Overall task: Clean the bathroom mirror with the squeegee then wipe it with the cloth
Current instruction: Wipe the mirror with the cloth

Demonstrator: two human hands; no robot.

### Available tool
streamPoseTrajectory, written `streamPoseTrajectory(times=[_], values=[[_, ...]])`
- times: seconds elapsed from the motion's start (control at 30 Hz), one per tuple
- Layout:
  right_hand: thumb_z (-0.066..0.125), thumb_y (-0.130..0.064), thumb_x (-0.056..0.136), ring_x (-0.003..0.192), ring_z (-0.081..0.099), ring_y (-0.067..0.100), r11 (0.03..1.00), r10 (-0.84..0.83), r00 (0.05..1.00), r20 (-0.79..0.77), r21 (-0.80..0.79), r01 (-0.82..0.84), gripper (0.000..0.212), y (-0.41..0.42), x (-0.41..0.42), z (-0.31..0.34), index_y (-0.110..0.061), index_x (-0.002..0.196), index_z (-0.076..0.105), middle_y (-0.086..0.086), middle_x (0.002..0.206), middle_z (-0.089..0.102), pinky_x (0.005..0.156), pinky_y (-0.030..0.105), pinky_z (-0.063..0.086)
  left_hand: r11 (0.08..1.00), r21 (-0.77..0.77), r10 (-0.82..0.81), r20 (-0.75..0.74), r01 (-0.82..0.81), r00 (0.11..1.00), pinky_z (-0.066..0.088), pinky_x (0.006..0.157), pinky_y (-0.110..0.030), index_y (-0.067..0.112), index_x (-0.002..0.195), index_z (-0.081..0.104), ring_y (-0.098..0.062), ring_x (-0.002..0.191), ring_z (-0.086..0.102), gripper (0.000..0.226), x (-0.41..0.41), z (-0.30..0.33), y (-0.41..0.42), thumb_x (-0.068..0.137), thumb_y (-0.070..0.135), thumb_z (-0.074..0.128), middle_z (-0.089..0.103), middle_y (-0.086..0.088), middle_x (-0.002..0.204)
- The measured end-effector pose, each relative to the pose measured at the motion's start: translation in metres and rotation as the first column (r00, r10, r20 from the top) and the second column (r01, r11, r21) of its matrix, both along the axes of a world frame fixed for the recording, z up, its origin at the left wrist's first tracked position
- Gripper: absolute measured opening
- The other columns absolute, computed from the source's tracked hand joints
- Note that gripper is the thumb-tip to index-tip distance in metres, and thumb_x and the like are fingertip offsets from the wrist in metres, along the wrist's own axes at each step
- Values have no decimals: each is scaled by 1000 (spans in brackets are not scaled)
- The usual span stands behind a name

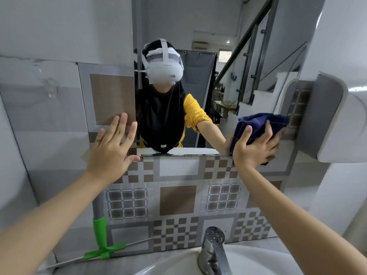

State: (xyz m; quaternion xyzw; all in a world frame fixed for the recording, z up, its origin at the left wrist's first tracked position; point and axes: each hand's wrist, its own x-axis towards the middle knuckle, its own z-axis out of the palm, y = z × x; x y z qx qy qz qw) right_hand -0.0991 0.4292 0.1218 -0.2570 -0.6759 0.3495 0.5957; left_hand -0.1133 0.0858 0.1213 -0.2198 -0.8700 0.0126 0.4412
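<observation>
The bathroom mirror [248,62] hangs on the tiled wall straight ahead and reflects me and a staircase. My right hand [256,147] presses a dark blue cloth [258,126] against the mirror's lower right corner. My left hand [111,147] lies flat with fingers spread on the wall tiles, just left of the mirror's lower left corner. The squeegee [101,241], with a green head and a grey handle, leans against the wall at the lower left, beside the sink; neither hand touches it.
A white sink [178,264] with a chrome tap [213,249] sits at the bottom. A white and grey wall unit [333,120] juts out right of the mirror. A clear suction hook [50,86] sticks to the left wall.
</observation>
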Motion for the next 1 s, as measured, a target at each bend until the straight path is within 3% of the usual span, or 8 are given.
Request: streamPoseTrajectory(times=[0.1,0.2,0.37,0.53,0.63,0.73,0.8,1.0], values=[[28,-60,88,132,29,39,984,-4,999,-38,-181,-3,61,-28,-5,2,-29,141,33,10,158,16,106,61,22,1000,2,-4,-9,4,1000,19,106,-52,11,144,22,-32,140,17,96,0,0,0,69,40,74,18,-18,152],[27,-57,89,135,24,41,986,50,997,-52,-154,-58,61,-60,-9,-3,-28,142,30,13,159,10,107,64,14,1000,9,-2,13,1,1000,19,104,-53,10,144,22,-34,139,18,96,0,0,1,68,36,75,18,-19,151],[32,-53,90,143,4,39,979,199,978,-64,-28,-201,62,-125,-11,-12,-28,146,22,14,160,-2,107,68,1,999,34,-15,10,15,1000,17,103,-53,10,143,25,-34,139,19,95,1,0,5,67,32,77,19,-19,151],[40,-50,93,144,-4,38,938,293,955,37,183,-295,59,-163,-11,-22,-33,146,20,11,158,-9,104,71,-2,999,21,-47,19,46,999,13,106,-56,15,145,22,-28,140,15,92,3,3,15,71,35,74,17,-13,153],[33,-54,94,142,3,40,902,255,965,68,344,-262,55,-167,-10,-27,-30,144,30,11,156,-1,102,73,6,998,38,-55,17,54,998,6,108,-55,14,145,21,-23,140,14,89,4,5,20,74,32,72,16,-9,153],[37,-53,94,142,7,39,897,226,973,45,379,-225,52,-176,-13,-27,-30,141,38,11,155,5,101,74,11,997,55,-53,31,51,998,3,109,-56,13,145,21,-23,141,12,85,7,7,6,77,35,67,15,-8,153],[46,-49,93,142,10,38,838,316,947,51,453,-304,49,-229,-12,-29,-32,139,42,9,155,10,102,72,11,995,58,76,35,-78,996,2,109,-55,14,145,22,-24,141,12,84,22,9,-54,77,37,66,15,-8,153],[42,-38,98,140,23,35,648,292,953,80,716,-258,34,-206,-22,-37,-33,130,54,4,151,26,105,62,20,998,29,54,43,-55,998,2,109,-56,16,145,21,-24,142,11,86,14,15,-57,77,37,68,13,-6,154]])
